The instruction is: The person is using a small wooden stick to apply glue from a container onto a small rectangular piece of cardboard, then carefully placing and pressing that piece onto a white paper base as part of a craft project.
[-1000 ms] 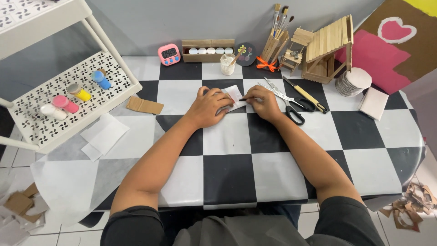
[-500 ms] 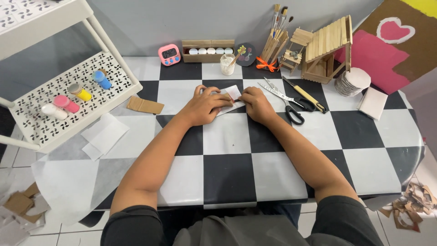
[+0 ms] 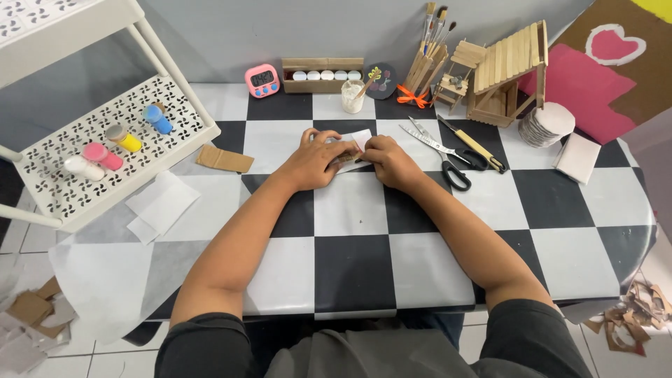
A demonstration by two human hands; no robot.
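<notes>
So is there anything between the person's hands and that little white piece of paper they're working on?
Nothing visible. The left hand and the right hand both rest directly on the small white paper piece on the black-and-white checkered table. The black-handled scissors lie apart, to the right.

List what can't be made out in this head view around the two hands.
- The small piece under the hands: left hand and right hand cover most of it; only a white sheet edge and a brownish bit show.
- Fingertips: hidden where the hands meet.
- Pink timer display: too small.
- White rack: cut off by the left edge.
</notes>
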